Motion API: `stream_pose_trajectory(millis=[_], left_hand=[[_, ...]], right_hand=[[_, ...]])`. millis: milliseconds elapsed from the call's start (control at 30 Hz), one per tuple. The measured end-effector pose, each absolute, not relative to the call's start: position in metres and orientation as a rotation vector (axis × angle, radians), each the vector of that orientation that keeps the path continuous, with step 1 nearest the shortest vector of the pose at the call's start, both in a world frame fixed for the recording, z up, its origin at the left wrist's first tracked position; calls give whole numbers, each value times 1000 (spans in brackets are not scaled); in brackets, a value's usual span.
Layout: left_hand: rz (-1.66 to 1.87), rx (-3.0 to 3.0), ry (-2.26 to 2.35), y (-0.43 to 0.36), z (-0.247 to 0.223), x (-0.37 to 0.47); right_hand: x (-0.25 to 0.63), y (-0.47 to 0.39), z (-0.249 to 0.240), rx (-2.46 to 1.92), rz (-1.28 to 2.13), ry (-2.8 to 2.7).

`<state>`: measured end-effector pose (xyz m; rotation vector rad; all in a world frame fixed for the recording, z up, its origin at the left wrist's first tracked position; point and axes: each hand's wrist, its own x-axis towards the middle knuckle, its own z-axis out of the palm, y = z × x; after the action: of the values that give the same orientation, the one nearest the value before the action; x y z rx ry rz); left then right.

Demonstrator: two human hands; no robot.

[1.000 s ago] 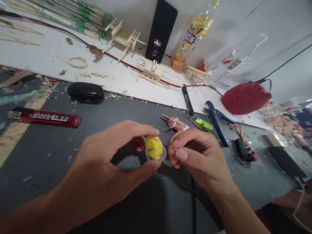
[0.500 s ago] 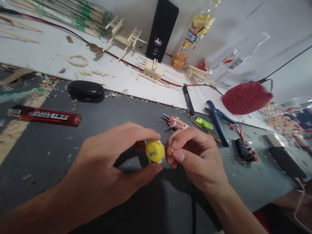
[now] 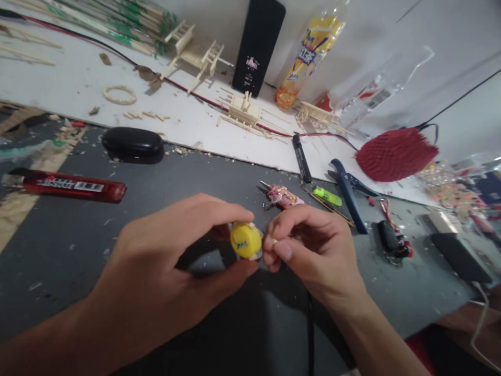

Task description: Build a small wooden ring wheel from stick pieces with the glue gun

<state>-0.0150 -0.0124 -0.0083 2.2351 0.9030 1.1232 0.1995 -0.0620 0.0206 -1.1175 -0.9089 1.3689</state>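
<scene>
Between the thumb and forefinger of my left hand (image 3: 176, 250) is a yellow bottle cap (image 3: 246, 241) with dark lettering on its face. Small pale wooden pieces show at the cap's upper and lower edges, by my fingertips. Close on the cap's right side, my right hand (image 3: 309, 250) pinches a tiny pale wooden piece (image 3: 275, 242) between thumb and forefinger. Whether that piece touches the cap I cannot tell. Just beyond my right hand lies a pink-handled pointed tool (image 3: 284, 197), partly hidden by the fingers.
Behind stand small wooden cart models (image 3: 245, 110), a black phone-like slab (image 3: 258, 49) and a tea bottle (image 3: 309, 55). A red lighter (image 3: 74, 186) and black case (image 3: 132, 144) lie left. To the right are a marker (image 3: 301, 159), blue cutter (image 3: 348, 196) and keys (image 3: 393, 242).
Both hands have shifted very slightly left in view with the cap and the small piece. The grips look the same, and the whole scene has moved a little with the camera.
</scene>
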Motion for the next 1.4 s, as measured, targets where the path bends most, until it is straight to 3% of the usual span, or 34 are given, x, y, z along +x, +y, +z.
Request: stream_pose_trajectory(millis=[267,1400], left_hand=[[1143,2287,1010,-20,-13,-18],[1195,2388,948,-21,-12,-19]], right_hand=[[175,-66,23,-1208,1197,-768],[165,-72,14,-1195,1161,-816]])
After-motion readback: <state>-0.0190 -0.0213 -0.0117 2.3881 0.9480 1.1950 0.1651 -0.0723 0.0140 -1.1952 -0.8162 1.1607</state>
